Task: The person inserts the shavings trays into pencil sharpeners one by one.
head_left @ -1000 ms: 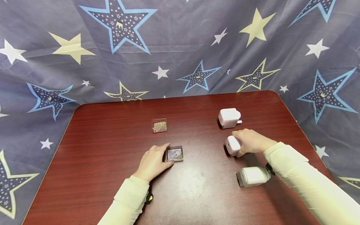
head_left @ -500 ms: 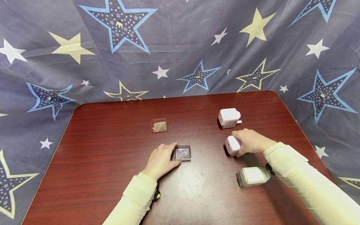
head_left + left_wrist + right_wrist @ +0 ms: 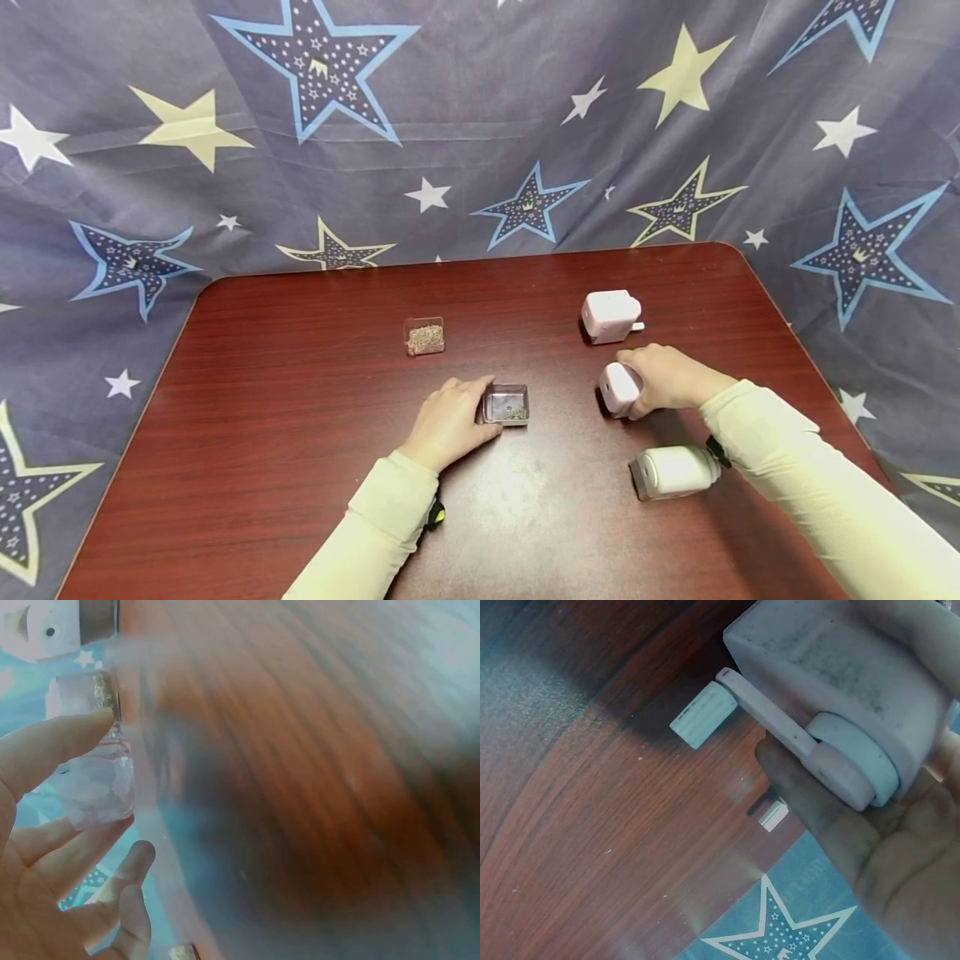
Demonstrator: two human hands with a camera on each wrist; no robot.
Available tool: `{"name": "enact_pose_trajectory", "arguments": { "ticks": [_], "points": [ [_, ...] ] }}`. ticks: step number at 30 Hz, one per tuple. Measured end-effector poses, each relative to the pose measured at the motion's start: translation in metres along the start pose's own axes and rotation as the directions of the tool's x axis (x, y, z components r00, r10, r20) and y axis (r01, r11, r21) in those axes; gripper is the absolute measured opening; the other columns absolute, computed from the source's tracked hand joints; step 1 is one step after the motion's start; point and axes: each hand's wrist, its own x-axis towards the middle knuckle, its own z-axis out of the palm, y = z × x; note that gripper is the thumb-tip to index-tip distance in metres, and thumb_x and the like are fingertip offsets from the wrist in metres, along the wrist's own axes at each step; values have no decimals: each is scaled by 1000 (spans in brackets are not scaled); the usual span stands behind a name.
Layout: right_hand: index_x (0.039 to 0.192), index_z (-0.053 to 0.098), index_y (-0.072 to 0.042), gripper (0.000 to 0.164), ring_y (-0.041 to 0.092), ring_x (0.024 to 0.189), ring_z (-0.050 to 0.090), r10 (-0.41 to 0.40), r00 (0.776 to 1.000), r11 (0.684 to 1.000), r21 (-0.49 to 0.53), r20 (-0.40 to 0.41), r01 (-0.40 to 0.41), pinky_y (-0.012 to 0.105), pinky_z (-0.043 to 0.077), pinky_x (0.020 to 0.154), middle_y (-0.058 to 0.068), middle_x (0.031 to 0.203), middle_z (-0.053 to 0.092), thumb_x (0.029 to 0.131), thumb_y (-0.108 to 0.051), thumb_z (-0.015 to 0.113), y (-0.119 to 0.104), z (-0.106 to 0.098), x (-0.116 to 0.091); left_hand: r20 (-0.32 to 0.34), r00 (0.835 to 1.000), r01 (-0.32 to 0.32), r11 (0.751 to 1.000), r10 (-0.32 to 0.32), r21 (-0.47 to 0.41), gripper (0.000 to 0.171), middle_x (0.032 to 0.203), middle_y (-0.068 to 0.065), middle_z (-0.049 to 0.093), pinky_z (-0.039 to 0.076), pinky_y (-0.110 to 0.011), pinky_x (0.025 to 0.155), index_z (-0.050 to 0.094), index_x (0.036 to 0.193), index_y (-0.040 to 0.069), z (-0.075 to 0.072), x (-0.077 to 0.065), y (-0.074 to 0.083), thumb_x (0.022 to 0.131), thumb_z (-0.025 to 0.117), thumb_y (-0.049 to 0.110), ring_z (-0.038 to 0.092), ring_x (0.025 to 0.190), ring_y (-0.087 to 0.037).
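My left hand (image 3: 448, 423) grips a small clear plastic tray (image 3: 492, 406) between thumb and fingers, near the table's middle. A few bits of shavings lie in its right front corner. In the left wrist view, the tray (image 3: 97, 787) shows its see-through side. Right of it, my right hand (image 3: 667, 379) holds a pink hand-crank pencil sharpener (image 3: 619, 389) on the table. The right wrist view shows the sharpener's crank handle (image 3: 769, 716) with a pale knob. Part of its body is hidden by my fingers.
Behind my right hand stands another pink sharpener (image 3: 611, 317). A white sharpener (image 3: 677, 471) with a clear section lies nearer, by my right wrist. Another clear tray (image 3: 425, 337), full of shavings, sits farther back left. A star-patterned cloth (image 3: 525, 125) hangs behind the table.
My left hand has moved the clear tray rightward across the table, closer to the pink sharpener in my right hand. My right hand and that sharpener have stayed in place.
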Motion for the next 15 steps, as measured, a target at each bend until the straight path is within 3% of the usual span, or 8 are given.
{"name": "enact_pose_trajectory", "arguments": {
  "ticks": [15],
  "points": [
    [99,64,-2,58,24,74,60,-10,1000,1000,5,-7,10,47,52,67,2,84,64,54,-26,91,1,1,0,21,1000,-15,1000,15,-8,75,126,-13,71,51,-49,91,60,140,5,4,12,17,76,78,38,62,109,-31]
  ]
}}
